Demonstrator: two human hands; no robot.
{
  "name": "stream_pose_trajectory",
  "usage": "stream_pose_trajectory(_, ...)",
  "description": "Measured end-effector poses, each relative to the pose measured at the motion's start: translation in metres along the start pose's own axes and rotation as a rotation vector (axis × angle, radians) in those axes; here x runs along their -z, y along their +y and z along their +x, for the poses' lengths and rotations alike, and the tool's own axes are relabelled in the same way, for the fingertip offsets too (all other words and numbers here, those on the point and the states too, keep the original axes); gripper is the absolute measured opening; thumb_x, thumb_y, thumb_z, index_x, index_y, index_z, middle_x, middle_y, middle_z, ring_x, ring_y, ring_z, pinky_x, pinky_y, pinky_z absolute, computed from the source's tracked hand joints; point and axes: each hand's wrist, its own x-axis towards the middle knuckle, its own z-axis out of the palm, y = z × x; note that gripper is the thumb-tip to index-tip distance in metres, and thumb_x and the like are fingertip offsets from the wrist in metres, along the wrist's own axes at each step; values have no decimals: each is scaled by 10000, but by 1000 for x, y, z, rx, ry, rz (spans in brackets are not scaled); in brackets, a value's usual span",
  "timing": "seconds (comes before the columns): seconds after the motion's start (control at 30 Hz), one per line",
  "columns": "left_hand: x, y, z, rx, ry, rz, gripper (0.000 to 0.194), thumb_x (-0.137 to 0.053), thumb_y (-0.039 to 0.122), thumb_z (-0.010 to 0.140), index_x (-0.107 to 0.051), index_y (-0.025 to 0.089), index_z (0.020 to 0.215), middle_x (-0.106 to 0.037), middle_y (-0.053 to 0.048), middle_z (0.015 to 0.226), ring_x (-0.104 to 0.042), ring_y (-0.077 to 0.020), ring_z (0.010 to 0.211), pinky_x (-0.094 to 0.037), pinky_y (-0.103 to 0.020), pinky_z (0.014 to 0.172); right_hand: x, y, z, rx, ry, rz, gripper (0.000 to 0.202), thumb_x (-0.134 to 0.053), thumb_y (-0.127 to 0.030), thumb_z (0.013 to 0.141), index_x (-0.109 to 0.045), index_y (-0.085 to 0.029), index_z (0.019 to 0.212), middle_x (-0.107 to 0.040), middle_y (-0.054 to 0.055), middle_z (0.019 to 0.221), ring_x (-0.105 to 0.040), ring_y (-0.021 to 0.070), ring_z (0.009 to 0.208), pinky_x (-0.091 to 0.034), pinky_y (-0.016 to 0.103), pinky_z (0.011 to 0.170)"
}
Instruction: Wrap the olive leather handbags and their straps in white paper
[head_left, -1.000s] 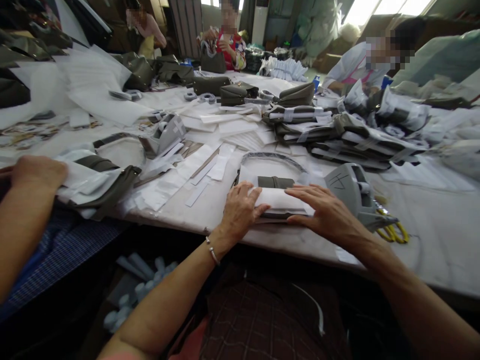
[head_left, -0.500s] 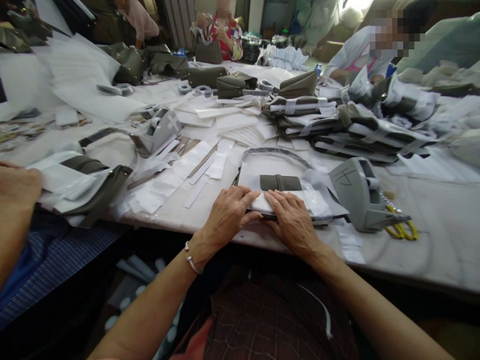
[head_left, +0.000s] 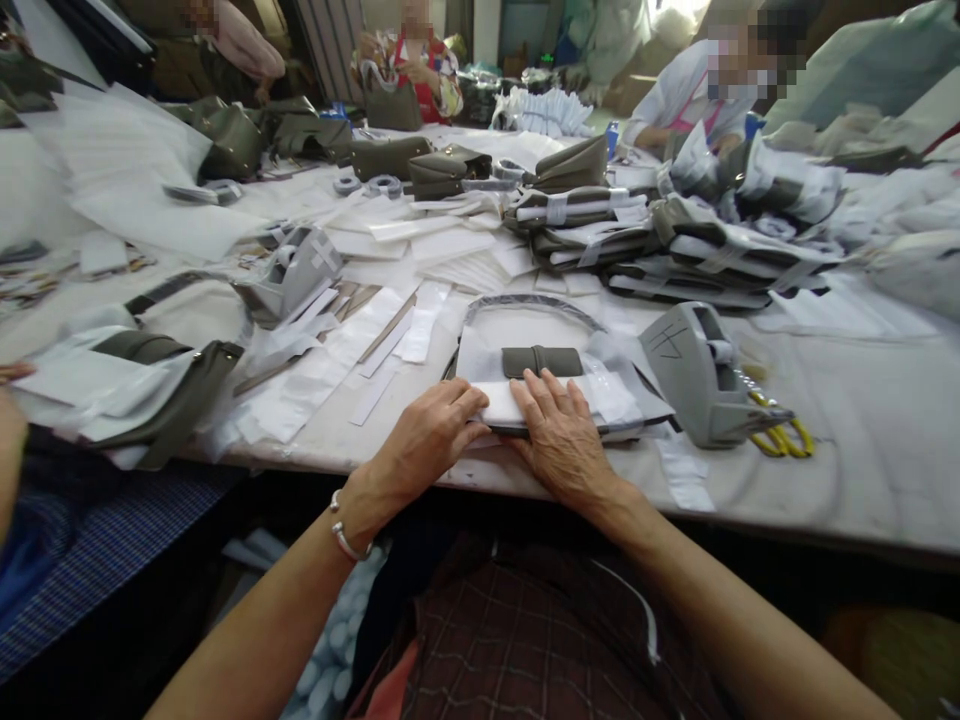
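Observation:
An olive-grey handbag [head_left: 541, 362] lies at the table's front edge, its lower part covered by a folded white sheet [head_left: 502, 402] and clear film. Its handle [head_left: 525, 300], wrapped in plastic, arches away from me. My left hand [head_left: 427, 435] pinches the near left edge of the white sheet between thumb and fingers. My right hand [head_left: 562, 435] lies with fingers stretched flat over the sheet, its thumb at the near edge. A grey tape dispenser [head_left: 682, 375] stands right of the bag. Beside it are yellow-handled scissors [head_left: 787, 440].
At left, a co-worker's hand [head_left: 11, 372] is by another part-wrapped handbag [head_left: 169, 390]. A second tape dispenser [head_left: 289, 275] and white strips [head_left: 300, 385] lie between. Wrapped bags [head_left: 697, 250] are piled at back right. Several people work across the table.
My left hand has slid left along the sheet's edge, away from my right hand, which stays on the bag. The view has shifted slightly right. The co-worker's hand at left has drawn back.

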Motion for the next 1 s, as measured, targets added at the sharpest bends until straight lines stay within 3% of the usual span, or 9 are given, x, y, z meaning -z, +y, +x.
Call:
stream_pose_trajectory(0.07, -5, 2, -7, -44, 103, 34, 31, -579, 161, 930, -561, 179, 947, -607, -25, 885, -603, -164, 835, -521, -282, 782, 1, 0, 1, -16, 4, 15, 650, -590, -429, 913, -394, -140, 1462, -403, 182, 1523, -329, 383, 1404, -235, 577, 1142)
stream_pose_trajectory(0.17, -12, 4, -17, -130, 244, 104, 100, -495, 111, 954, -562, 179, 927, -634, -42, 876, -602, -160, 825, -513, -280, 774, 3, -2, 3, -47, 14, 37, 749, -623, -489, 884, -347, -156, 1495, -380, 187, 1536, -310, 387, 1415, -245, 583, 1135)
stream_pose_trajectory(0.23, -13, 4, -22, -177, 270, 143, 119, -480, 94, 952, -562, 180, 938, -646, -49, 877, -602, -160, 822, -509, -286, 778, 4, -4, 5, -58, 4, 36, 790, -638, -524, 864, -342, -159, 1499, -380, 197, 1533, -317, 396, 1409, -257, 597, 1123)
stream_pose_trajectory(0.43, -10, 5, -25, -249, 255, 230, 81, -519, 115, 943, -557, 179, 913, -650, -33, 847, -591, -162, 792, -474, -305, 775, 6, -6, 7, -31, -18, 3, 693, -624, -495, 883, -411, -169, 1456, -454, 199, 1481, -372, 395, 1374, -273, 613, 1107)
stream_pose_trajectory(0.57, -6, 10, -24, -201, 96, 313, 127, -525, 169, 956, -550, 183, 833, -610, -20, 774, -562, -177, 742, -452, -311, 721, 4, -7, 5, -6, -5, -8, 663, -644, -466, 876, -440, -179, 1438, -482, 198, 1458, -393, 401, 1355, -270, 611, 1108)
stream_pose_trajectory(0.63, -2, 14, -21, -197, 9, 334, 77, -512, 189, 966, -588, 174, 959, -616, -29, 808, -570, -185, 756, -463, -318, 725, 3, -8, 5, 2, -20, -18, 656, -630, -467, 887, -444, -157, 1435, -485, 204, 1454, -394, 405, 1352, -270, 611, 1106)
stream_pose_trajectory(0.73, 0, 17, -12, -163, 9, 371, 330, -524, 223, 967, -520, 162, 1290, -655, -98, 1068, -615, -219, 917, -495, -360, 804, 3, -8, 5, 7, -32, -28, 634, -597, -479, 908, -447, -154, 1431, -501, 194, 1443, -398, 398, 1349, -269, 605, 1106)
stream_pose_trajectory(0.87, -11, 13, -10, -200, 45, 308, 321, -528, 193, 961, -554, 145, 1277, -605, -142, 1305, -557, -258, 1219, -470, -415, 1010, 6, -5, 7, 9, -57, -26, 631, -565, -495, 923, -440, -153, 1438, -492, 192, 1453, -399, 390, 1353, -268, 595, 1110)
stream_pose_trajectory(1.0, -30, 5, -23, -186, 51, 188, 272, -501, 145, 966, -583, 130, 1226, -661, -118, 1227, -600, -211, 1179, -491, -361, 1026, 12, 2, 4, 36, -108, -19, 810, -647, -562, 847, -381, -121, 1473, -415, 207, 1508, -361, 379, 1387, -284, 556, 1122)
